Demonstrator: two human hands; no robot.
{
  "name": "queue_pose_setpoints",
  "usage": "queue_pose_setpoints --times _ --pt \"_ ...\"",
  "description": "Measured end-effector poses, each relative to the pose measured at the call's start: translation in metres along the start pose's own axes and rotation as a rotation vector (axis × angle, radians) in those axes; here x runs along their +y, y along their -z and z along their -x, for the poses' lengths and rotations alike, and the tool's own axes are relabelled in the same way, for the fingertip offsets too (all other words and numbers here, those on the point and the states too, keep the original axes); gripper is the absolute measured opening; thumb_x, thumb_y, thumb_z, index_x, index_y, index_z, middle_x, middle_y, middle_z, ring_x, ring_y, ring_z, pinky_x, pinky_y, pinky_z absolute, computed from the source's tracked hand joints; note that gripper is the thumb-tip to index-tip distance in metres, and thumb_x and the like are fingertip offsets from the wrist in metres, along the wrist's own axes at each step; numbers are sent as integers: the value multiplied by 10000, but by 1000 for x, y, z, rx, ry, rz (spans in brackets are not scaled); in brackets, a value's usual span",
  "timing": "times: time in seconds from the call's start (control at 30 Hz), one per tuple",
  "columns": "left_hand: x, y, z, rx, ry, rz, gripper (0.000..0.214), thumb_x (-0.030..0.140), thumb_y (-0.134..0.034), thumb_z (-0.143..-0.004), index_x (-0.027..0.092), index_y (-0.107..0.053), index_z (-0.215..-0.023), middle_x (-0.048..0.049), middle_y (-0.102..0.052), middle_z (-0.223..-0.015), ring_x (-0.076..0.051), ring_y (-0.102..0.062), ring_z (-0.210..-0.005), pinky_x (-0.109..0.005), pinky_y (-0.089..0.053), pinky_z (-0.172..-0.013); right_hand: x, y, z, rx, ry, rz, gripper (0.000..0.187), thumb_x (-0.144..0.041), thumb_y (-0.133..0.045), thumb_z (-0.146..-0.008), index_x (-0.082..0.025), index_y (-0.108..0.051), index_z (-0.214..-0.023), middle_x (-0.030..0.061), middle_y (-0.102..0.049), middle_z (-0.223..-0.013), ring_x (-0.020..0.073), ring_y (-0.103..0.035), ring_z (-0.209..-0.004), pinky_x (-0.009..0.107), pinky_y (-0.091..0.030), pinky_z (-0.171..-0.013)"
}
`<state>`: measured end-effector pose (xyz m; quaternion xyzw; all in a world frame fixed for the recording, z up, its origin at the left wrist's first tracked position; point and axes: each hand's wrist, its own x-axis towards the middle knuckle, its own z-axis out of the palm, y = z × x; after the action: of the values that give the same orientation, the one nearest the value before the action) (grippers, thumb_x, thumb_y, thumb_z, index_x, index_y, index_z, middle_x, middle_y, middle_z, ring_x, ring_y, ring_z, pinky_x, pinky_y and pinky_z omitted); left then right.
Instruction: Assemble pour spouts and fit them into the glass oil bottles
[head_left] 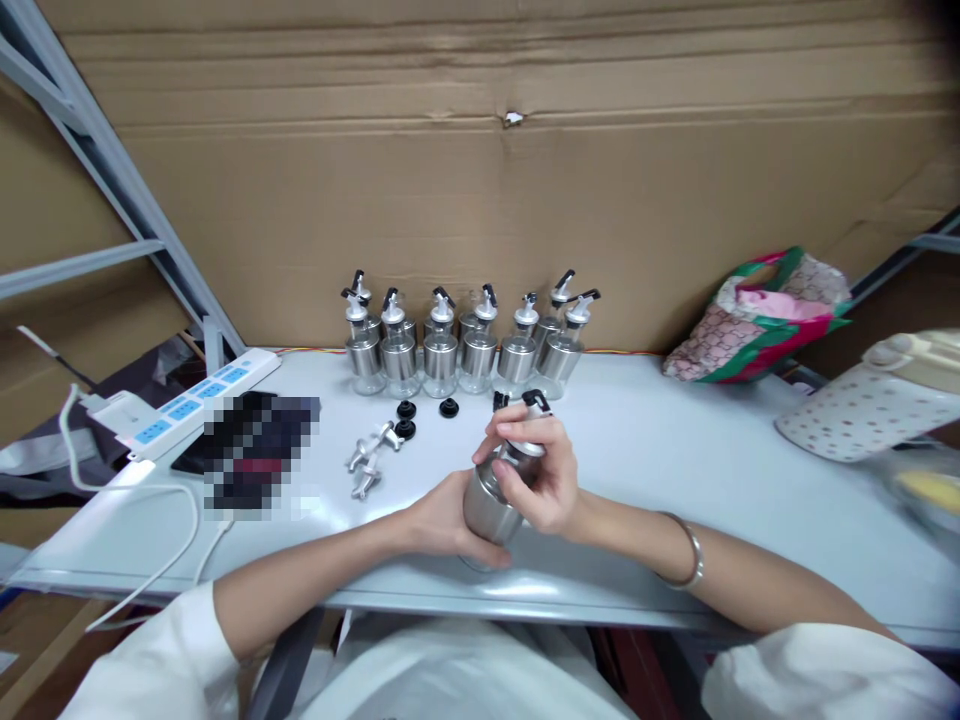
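My left hand [441,522] is wrapped round the steel-clad body of a small dispenser bottle [491,508] held just above the table's front part. My right hand [534,462] is closed on the bottle's metal spout cap [526,412], fingers pinching around its top. A row of several finished bottles [465,345] with black-tipped spouts stands at the back against the cardboard. Loose metal spouts [369,460] and black stoppers [424,412] lie on the table to the left of my hands.
A white power strip [196,395] and cable lie at the left, beside a blurred dark object [255,445]. A patterned bag [757,315] and a dotted white container [862,405] sit at the right. The pale table [675,450] ends at its front edge near my body.
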<state>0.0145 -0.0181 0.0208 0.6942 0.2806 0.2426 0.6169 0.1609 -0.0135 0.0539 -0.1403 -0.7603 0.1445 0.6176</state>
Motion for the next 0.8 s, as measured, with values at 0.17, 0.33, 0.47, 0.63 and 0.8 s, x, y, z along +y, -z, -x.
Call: queue_pose_setpoints --times 0.17,0.33,0.47,0.63,0.8 --pt "-3 -1 -2 -4 -20 -14 554 253 -811 -532 120 -582 -1018 -58 -616 -945 -245 -575 -932 -389 -486 -855 -5 1 -2 40 -105 -23 204 -93 -589 -829 -249 -512 -936 -25 -617 -634 155 -623 -613 300 -513 -563" --pt "-4 0 0 -26 -51 -71 558 285 -810 -538 125 -594 -1027 -70 -622 -1009 -259 -572 -1004 -402 -476 -914 -15 2 -9 -35 -26 -19 209 -32 -514 -820 -238 -501 -859 -24 -626 -594 140 -590 -599 263 -503 -543" --pt "0 -2 3 -34 -33 -189 495 293 -797 -550 128 -618 -981 -54 -630 -981 -266 -572 -1032 -366 -478 -922 -19 5 -14 -170 89 65 238 -20 -522 -763 -241 -495 -848 -16 -634 -638 134 -582 -606 238 -495 -520" --pt "-1 -5 1 66 -107 -6 740 324 -813 -600 168 -476 -1240 -94 -563 -1219 -271 -520 -1154 -382 -422 -987 -17 18 -27 -115 -33 20 253 -23 -504 -808 -258 -501 -898 -35 -607 -628 144 -616 -612 266 -530 -529" --pt "-10 -4 -4 125 -54 194 614 381 -742 -724 187 -410 -1203 -75 -561 -1085 -186 -599 -939 -357 -439 -891 -10 46 -54 153 -165 53 468 -160 -598 -853 -343 -390 -1230 -43 -574 -785 112 -593 -487 292 -549 -491"
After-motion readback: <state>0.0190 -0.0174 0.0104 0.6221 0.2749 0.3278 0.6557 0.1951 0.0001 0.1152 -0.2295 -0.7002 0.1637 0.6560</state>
